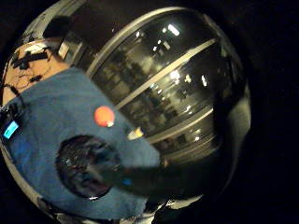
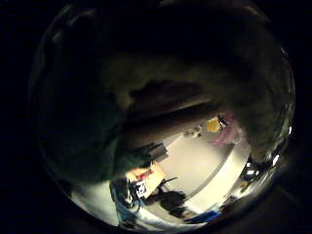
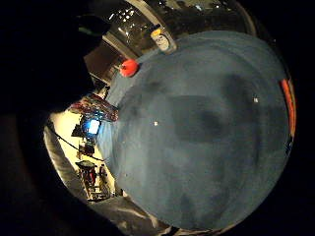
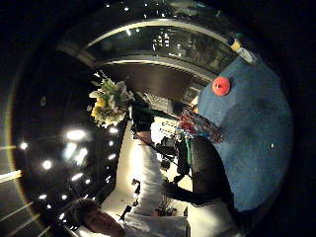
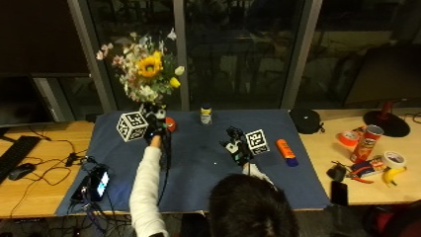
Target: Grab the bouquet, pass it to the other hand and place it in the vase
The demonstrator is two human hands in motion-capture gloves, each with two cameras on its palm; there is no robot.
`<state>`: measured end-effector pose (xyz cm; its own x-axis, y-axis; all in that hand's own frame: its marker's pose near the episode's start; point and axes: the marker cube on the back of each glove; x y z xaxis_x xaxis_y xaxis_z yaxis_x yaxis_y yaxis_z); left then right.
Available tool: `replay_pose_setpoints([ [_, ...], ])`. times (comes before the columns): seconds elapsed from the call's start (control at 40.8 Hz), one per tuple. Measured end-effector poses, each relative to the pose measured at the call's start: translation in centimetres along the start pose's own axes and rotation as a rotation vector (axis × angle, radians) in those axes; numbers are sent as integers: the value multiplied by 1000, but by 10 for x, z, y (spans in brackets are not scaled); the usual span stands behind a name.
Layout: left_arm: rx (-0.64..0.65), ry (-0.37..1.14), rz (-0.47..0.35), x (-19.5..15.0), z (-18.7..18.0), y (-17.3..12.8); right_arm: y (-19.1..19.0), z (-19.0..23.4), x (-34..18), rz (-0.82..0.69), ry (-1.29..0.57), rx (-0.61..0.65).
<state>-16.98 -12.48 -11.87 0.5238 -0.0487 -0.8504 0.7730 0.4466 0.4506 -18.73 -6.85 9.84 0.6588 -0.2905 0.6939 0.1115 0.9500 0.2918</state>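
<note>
Starting at the left of the outside view: a keyboard (image 5: 12,149) and a mouse (image 5: 20,171) sit on the wooden table (image 5: 46,190), and a phone with a lit screen (image 5: 99,181) lies at the left edge of the blue cloth (image 5: 197,173). Your left hand (image 5: 154,122) is raised above the far left part of the cloth, fingers curled round the stems of the bouquet (image 5: 143,69), which it holds upright in the air with the sunflower near the top; the right thumb side palm view shows the same, the bouquet (image 4: 109,102) up in a gloved hand (image 4: 141,117). The vase is hard to make out from outside; in the left little finger side palm view a dark round vase (image 1: 84,163) stands on the cloth below your left hand, with an orange ball (image 1: 104,115) nearby. From outside, that orange ball (image 5: 170,124) is just beside your left hand, and a small bottle (image 5: 206,115) stands at the far edge of the cloth. Your right hand (image 5: 236,148) is over the middle of the cloth, holding nothing, but you cannot tell how its fingers are set. Right of it an orange marker (image 5: 286,151) lies on the cloth. Past the cloth's right edge: a dark cap (image 5: 305,120), a red can (image 5: 367,143), tape rolls (image 5: 395,159) and a banana (image 5: 392,174).
</note>
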Motion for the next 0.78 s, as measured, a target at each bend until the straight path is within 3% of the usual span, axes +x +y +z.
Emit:
replay_pose_setpoints([
  [0.074,-181,-101,-79,-50,-7,21,4,-4,16,-59,65,-23],
  [0.147,-280,-126,-135,-94,-13,39,4,-8,35,-117,132,-17],
  [0.245,-408,-103,-190,-161,-29,69,8,-14,71,-78,204,-21],
  [0.294,-420,-105,-191,-177,-38,78,11,-17,84,-49,209,-29],
  [0.417,-376,-114,-132,-180,-50,82,19,-27,97,49,180,-41],
  [0.539,-323,-139,-70,-164,-55,76,26,-30,93,44,97,-25],
  [0.637,-294,-124,-78,-144,-62,70,31,-20,95,-30,2,-23],
  [0.784,-270,-97,-103,-127,-75,67,41,-9,99,147,28,-128],
])
